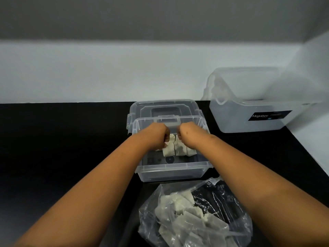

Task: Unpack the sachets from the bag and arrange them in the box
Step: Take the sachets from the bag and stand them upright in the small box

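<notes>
We have both arms stretched out over the black table [62, 139], reaching into the small clear box [170, 168] that sits in front of us. Our left hand [157, 133] is curled into a fist, its fingers pinching the top edge of a white sachet [168, 150] that stands upright inside the box. Our right hand [187, 133] is curled the same way just beside it, gripping the top of another sachet [179, 148]; a third one shows partly under the right wrist, touching its neighbour. The sachets stand side by side in a short row about the middle of the box, with the bare floor of the box visible on the near side of them. The two fists are close together but apart, with a narrow gap between the knuckles. Behind the box, touching or nearly touching its far wall, lies its clear lid [163, 108] with a handle moulded in the top. Close to us, just in front of the box, a crumpled clear plastic bag [231, 220] lies on the table with its mouth open towards the box, and a heap of white sachets [187, 216] rests loosely inside it. Far to the right, against the pale wall [106, 72], stands a larger frosted tub [249, 107] bearing a dark label.
</notes>
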